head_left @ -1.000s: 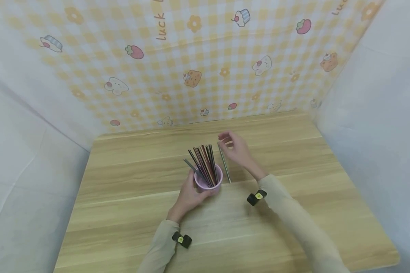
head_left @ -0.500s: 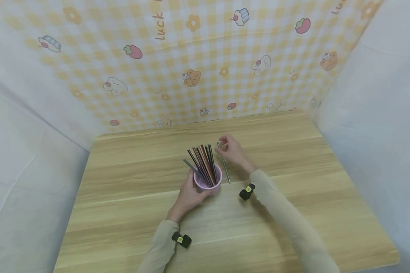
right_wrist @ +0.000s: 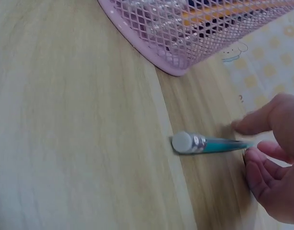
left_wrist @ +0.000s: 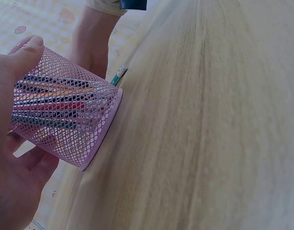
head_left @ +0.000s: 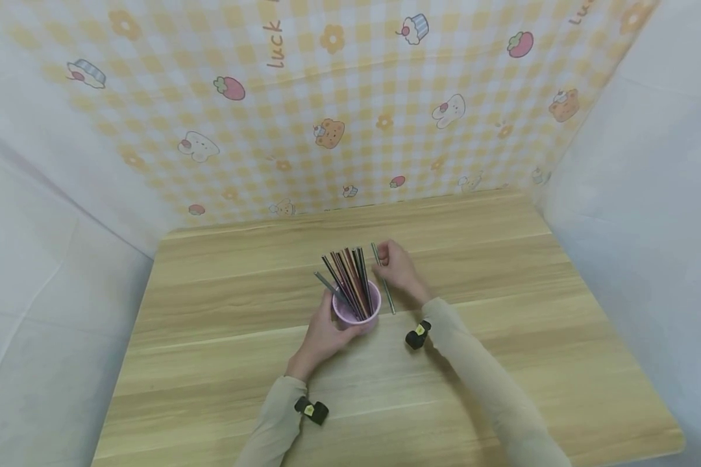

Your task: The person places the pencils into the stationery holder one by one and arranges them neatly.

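Note:
My left hand [head_left: 321, 334] grips a pink mesh pencil cup [head_left: 365, 322] that stands upright on the table, thumb and fingers round its wall. Through the mesh in the left wrist view, the cup [left_wrist: 65, 103] shows several pencils [left_wrist: 46, 108] leaning inside. A single teal pencil [head_left: 389, 295] lies on the table just right of the cup; its white eraser end [right_wrist: 183, 143] faces the right wrist camera. Over the middle of this pencil is my right hand [head_left: 398, 269]. Its thumb and bent fingers [right_wrist: 264, 179] are on either side of the pencil, with a gap between them.
The wood-grain table [head_left: 210, 370] runs back to a yellow checked cloth [head_left: 356, 84] with cartoon prints. White sheets hang at the left and right. Each wrist carries a small black camera [head_left: 312, 410].
My right hand has come down and toward me along the teal pencil, from its far end to about its middle. The left hand and the cup have stayed in place.

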`<action>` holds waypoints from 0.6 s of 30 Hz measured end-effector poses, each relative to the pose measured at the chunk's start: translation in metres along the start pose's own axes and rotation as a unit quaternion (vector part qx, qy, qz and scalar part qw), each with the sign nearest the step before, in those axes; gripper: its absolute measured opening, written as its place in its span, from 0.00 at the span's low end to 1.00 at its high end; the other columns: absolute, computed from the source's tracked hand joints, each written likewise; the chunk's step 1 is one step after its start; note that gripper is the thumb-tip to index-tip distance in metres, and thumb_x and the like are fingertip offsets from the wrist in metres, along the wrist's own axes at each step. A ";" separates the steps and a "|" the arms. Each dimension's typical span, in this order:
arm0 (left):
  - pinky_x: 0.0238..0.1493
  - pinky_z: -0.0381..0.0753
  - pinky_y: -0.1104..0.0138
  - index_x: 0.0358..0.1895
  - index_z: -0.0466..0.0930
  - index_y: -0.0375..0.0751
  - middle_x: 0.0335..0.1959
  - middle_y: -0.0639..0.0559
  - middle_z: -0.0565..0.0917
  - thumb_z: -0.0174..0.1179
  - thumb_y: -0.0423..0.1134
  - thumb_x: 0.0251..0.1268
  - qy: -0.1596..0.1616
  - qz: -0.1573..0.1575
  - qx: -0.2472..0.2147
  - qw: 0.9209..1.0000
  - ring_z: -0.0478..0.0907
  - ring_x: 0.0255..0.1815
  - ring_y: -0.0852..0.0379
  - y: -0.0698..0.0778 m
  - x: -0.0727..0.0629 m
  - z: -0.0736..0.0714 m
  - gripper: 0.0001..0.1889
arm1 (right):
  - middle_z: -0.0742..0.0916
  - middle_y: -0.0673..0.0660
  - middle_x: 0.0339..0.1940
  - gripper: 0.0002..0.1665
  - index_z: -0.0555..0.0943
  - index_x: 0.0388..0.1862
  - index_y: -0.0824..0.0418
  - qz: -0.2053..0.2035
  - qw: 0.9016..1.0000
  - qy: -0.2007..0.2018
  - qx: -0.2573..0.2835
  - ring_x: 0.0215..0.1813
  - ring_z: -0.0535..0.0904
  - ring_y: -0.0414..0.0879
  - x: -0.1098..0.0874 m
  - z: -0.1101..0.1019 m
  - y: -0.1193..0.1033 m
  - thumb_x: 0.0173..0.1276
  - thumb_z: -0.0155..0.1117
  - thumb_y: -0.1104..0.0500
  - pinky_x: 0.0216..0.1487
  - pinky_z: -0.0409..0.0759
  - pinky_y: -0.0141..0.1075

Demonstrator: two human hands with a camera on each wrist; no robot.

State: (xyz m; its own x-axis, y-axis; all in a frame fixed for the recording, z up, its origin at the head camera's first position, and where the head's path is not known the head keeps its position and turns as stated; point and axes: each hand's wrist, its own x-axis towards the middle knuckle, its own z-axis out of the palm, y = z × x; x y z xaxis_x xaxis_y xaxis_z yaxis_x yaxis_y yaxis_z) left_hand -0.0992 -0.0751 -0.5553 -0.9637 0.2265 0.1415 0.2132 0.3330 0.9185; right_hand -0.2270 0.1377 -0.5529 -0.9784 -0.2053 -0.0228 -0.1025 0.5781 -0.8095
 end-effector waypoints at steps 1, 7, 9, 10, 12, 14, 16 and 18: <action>0.64 0.80 0.46 0.77 0.56 0.48 0.69 0.42 0.75 0.81 0.48 0.46 0.000 -0.001 0.000 1.000 0.76 0.66 0.42 0.000 0.000 0.000 0.55 | 0.82 0.64 0.48 0.26 0.72 0.59 0.70 0.004 1.000 0.004 -0.011 0.50 0.80 0.56 0.000 0.000 -0.001 0.64 0.70 0.64 0.56 0.84 0.45; 0.64 0.79 0.46 0.77 0.56 0.48 0.69 0.42 0.75 0.81 0.48 0.46 -0.002 -0.006 0.005 1.000 0.76 0.66 0.42 0.001 -0.001 0.000 0.54 | 0.84 0.62 0.45 0.23 0.74 0.56 0.68 0.064 0.997 0.019 -0.044 0.46 0.81 0.56 -0.004 0.001 -0.011 0.60 0.63 0.69 0.51 0.86 0.44; 0.64 0.79 0.47 0.77 0.56 0.48 0.69 0.42 0.75 0.81 0.48 0.46 -0.001 -0.006 0.005 1.000 0.76 0.66 0.43 0.001 -0.001 -0.001 0.55 | 0.84 0.63 0.46 0.23 0.74 0.56 0.69 0.078 0.995 0.016 -0.064 0.45 0.81 0.55 -0.005 0.000 -0.014 0.61 0.61 0.69 0.48 0.86 0.42; 0.64 0.80 0.47 0.77 0.56 0.48 0.69 0.41 0.75 0.81 0.48 0.46 -0.002 -0.006 0.005 1.000 0.76 0.66 0.43 0.002 -0.001 -0.001 0.55 | 0.85 0.64 0.47 0.22 0.75 0.56 0.69 0.082 0.994 0.013 -0.075 0.44 0.82 0.55 -0.005 0.000 -0.016 0.61 0.60 0.69 0.47 0.86 0.42; 0.63 0.80 0.47 0.77 0.57 0.47 0.68 0.41 0.76 0.81 0.49 0.46 -0.002 -0.005 0.005 1.000 0.77 0.65 0.43 0.002 -0.001 -0.001 0.55 | 0.85 0.65 0.48 0.21 0.75 0.56 0.70 0.087 0.992 0.006 -0.088 0.43 0.82 0.55 -0.006 0.000 -0.018 0.63 0.59 0.69 0.44 0.86 0.40; 0.62 0.81 0.48 0.77 0.57 0.48 0.68 0.42 0.76 0.81 0.49 0.46 -0.002 -0.007 0.004 1.000 0.78 0.64 0.43 0.002 -0.001 -0.001 0.55 | 0.85 0.66 0.49 0.21 0.76 0.56 0.71 0.092 0.992 -0.001 -0.089 0.42 0.82 0.54 -0.007 0.000 -0.020 0.64 0.58 0.69 0.40 0.86 0.38; 0.62 0.81 0.47 0.77 0.57 0.49 0.68 0.43 0.76 0.81 0.48 0.46 -0.004 -0.006 0.002 1.000 0.78 0.64 0.44 0.002 -0.001 -0.002 0.55 | 0.85 0.66 0.48 0.21 0.76 0.57 0.71 0.098 0.992 -0.004 -0.077 0.41 0.81 0.54 -0.009 -0.001 -0.020 0.64 0.57 0.69 0.38 0.85 0.36; 0.61 0.81 0.48 0.77 0.57 0.51 0.67 0.44 0.77 0.81 0.47 0.46 -0.006 -0.005 0.000 1.000 0.78 0.63 0.45 0.002 -0.001 -0.001 0.54 | 0.85 0.66 0.49 0.21 0.76 0.57 0.71 0.104 0.993 -0.006 -0.057 0.42 0.81 0.54 -0.012 -0.005 -0.020 0.65 0.57 0.67 0.38 0.85 0.36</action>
State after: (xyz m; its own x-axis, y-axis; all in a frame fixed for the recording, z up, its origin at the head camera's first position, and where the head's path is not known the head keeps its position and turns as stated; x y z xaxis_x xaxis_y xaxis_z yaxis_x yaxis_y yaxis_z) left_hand -0.0979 -0.0760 -0.5532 -0.9638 0.2335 0.1286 0.2039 0.3351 0.9198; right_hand -0.2141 0.1320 -0.5335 -0.9784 -0.0812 -0.1900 0.0812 0.6947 -0.7147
